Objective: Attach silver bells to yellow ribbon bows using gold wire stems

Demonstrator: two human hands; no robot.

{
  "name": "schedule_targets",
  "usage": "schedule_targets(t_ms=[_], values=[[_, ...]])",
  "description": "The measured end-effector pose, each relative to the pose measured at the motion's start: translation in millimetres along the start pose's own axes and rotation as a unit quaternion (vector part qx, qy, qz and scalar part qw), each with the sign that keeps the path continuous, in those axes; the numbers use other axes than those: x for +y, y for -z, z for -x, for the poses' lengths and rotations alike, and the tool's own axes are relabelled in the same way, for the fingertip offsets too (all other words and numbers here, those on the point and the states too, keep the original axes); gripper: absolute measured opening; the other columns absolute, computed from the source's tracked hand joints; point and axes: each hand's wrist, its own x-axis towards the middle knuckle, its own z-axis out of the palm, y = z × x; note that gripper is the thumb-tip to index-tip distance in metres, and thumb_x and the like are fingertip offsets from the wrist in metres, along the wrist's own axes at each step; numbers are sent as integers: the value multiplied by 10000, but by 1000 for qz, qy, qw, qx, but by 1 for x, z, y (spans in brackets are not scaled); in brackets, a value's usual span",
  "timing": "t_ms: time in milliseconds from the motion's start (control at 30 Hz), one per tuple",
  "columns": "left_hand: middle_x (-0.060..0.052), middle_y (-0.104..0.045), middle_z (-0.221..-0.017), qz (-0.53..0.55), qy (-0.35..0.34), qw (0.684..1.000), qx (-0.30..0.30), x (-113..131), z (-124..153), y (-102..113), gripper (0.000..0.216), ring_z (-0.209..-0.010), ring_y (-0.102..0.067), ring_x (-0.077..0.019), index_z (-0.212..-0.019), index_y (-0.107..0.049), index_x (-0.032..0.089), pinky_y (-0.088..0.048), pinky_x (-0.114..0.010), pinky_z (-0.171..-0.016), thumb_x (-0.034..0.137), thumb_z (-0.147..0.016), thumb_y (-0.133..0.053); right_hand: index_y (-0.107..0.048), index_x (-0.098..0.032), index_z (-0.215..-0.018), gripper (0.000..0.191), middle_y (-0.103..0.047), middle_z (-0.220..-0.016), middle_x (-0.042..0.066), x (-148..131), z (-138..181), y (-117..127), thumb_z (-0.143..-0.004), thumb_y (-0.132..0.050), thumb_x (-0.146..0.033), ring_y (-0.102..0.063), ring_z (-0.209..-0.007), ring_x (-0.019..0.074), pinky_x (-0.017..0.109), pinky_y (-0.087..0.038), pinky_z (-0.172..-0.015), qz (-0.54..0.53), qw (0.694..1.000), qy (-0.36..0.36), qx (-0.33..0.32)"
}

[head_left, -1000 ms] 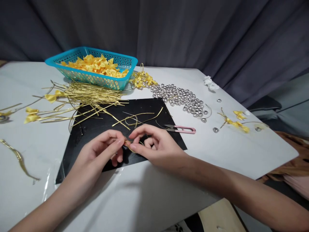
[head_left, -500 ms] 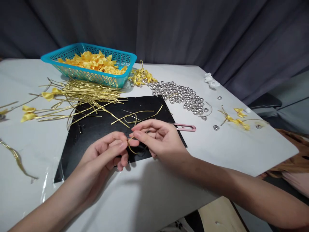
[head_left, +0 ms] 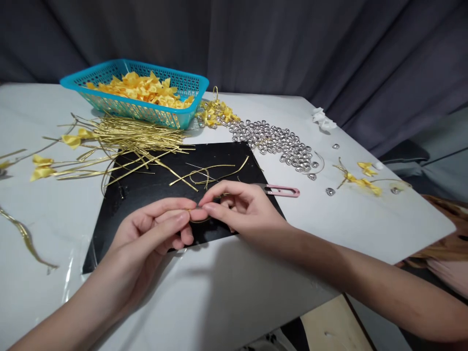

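My left hand (head_left: 157,225) and my right hand (head_left: 237,207) meet fingertip to fingertip over the near edge of a black mat (head_left: 153,190). Both pinch a short piece of thin gold wire (head_left: 199,220), which curves in a small loop just under the fingertips. More loose gold wires (head_left: 204,174) lie on the mat right behind my hands. A pink thread snipper (head_left: 281,191) rests at the mat's right edge, close to my right hand.
A teal basket (head_left: 183,119) of yellow ribbon bows stands at the back left. A bundle of gold wires (head_left: 135,139) lies before it. Silver beads (head_left: 281,144) are heaped at the back right. Finished bow pieces (head_left: 360,180) lie at the right on the white table (head_left: 234,292).
My fingertips have closed together on the wire, and the hanging loop has become smaller and flatter. The view has shifted slightly.
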Motion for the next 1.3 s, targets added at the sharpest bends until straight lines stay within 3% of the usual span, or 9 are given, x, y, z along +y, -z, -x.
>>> schedule_targets(t_ms=[133, 233, 333, 433, 533, 700, 833, 967, 1300], values=[[-8, -725, -655, -12, -16, 1000, 15, -3, -1, 1, 191, -494, -584, -103, -774, -694, 239, -512, -184, -462, 252, -596, -760, -597, -163, -825, 75, -359, -502, -83, -1, 3, -2, -809, -576, -233, -293, -434, 42, 185, -215, -413, 86, 996, 28, -8], [58, -664, -517, -49, -95, 994, 12, -4, 3, 0, 232, -484, -607, -129, -855, -583, 289, -517, -215, -472, 273, -682, -737, -592, -167, -847, 82, -402, -556, -66, 1, 4, -2, -828, -539, -226, -307, -456, 45, 183, -243, -430, 112, 993, 33, -26], [96, -619, -460, -104, -169, 980, 6, -4, 8, -1, 187, -439, -593, -117, -764, -530, 302, -506, -208, -461, 270, -730, -710, -580, -168, -862, 97, -440, -606, -52, 2, 5, -3, -842, -523, -245, -296, -466, 44, 183, -241, -431, 93, 995, 21, -37], [87, -643, -506, -159, -200, 966, 25, -4, 10, -1, 132, -436, -582, -100, -706, -573, 308, -495, -189, -454, 298, -741, -700, -564, -172, -869, 114, -441, -614, -49, 2, 5, -3, -853, -516, -273, -304, -472, 47, 184, -240, -434, 60, 997, 8, -48], [66, -690, -592, -180, -208, 960, 46, -2, 11, -2, 107, -455, -589, -109, -756, -616, 318, -509, -202, -458, 330, -721, -715, -561, -173, -855, 106, -434, -613, -48, 2, 6, -3, -846, -524, -271, -316, -479, 50, 186, -247, -440, 52, 998, 9, -45], [70, -668, -571, -144, -176, 972, 65, -1, 14, -6, 129, -493, -598, -109, -803, -637, 306, -519, -194, -493, 311, -703, -719, -562, -169, -823, 83, -375, -557, -68, 2, 7, -3, -833, -533, -246, -299, -461, 50, 190, -228, -427, 68, 997, 29, -28], [55, -689, -617, -117, -177, 976, 37, -5, 10, -1, 121, -498, -585, -95, -800, -637, 292, -507, -166, -498, 310, -717, -724, -557, -155, -791, 47, -447, -639, -56, 1, 5, -3, -820, -531, -179, -301, -462, 28, 183, -234, -424, 72, 994, 76, -13], [35, -722, -671, -111, -202, 973, 12, -11, 6, 5, 118, -493, -582, -83, -843, -639, 292, -508, -146, -510, 300, -748, -709, -550, -149, -787, 51, -441, -639, -59, 2, 4, -3, -823, -533, -181, -289, -460, 23, 176, -219, -414, 49, 996, 69, -24], [66, -717, -647, -99, -203, 974, 6, -9, 11, 3, 88, -483, -583, -57, -818, -645, 316, -510, -99, -529, 287, -757, -701, -581, -151, -824, 47, -526, -741, -32, 7, 1, 0, -828, -549, -185, -333, -489, 21, 168, -259, -428, 35, 994, 101, -35]])
